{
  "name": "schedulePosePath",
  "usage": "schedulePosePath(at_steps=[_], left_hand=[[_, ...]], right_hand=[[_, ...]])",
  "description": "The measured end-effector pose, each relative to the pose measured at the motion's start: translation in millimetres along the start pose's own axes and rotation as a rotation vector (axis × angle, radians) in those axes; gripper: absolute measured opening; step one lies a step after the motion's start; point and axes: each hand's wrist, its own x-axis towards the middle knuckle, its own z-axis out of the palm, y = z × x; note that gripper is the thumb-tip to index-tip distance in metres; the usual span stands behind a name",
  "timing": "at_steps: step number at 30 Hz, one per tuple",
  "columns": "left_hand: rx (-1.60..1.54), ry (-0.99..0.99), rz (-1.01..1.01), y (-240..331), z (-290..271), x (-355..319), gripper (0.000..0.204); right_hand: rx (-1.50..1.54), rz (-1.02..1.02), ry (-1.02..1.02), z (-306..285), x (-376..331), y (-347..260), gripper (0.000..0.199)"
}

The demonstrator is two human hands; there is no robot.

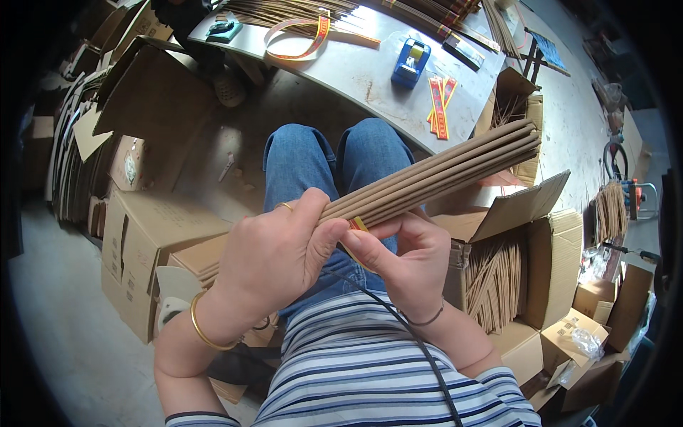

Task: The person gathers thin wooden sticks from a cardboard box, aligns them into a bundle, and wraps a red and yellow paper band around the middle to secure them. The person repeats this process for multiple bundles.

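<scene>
A bundle of brown incense sticks (441,169) slants over my lap, its far ends up to the right. My left hand (274,249) is closed around the lower part of the bundle, thumb along its near side. Against the bundle's underside, my right hand (416,263) pinches a red and yellow paper band (358,223) between thumb and fingers. Part of the band is hidden behind the thumbs. The sticks' lower ends show below my left wrist.
A metal table ahead holds a blue tape dispenser (410,64), loose paper labels (440,107), a curled paper strip (318,39) and more sticks. To my right, an open carton (555,263) contains incense sticks. Cardboard boxes (149,242) stand at my left.
</scene>
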Motion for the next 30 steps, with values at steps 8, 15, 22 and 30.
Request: schedulePosePath(at_steps=[8, 15, 22, 30], left_hand=[[-0.271, -0.156, -0.098, 0.3, -18.5, 11.4, 0.036], [-0.396, -0.323, -0.097, 0.0, -24.3, 13.6, 0.050], [-0.504, -0.444, -0.154, 5.6, -26.9, 17.0, 0.049], [-0.464, -0.367, -0.085, 13.4, -25.1, 16.3, 0.049]], right_hand=[[-0.211, -0.056, -0.106, -12.1, 3.4, -3.8, 0.017], [-0.233, -0.181, -0.063, -8.7, 3.7, 2.4, 0.021], [-0.319, -0.187, -0.038, -13.5, -2.8, 10.1, 0.025], [-0.435, -0.288, 0.121, -17.8, -5.2, 6.6, 0.022]])
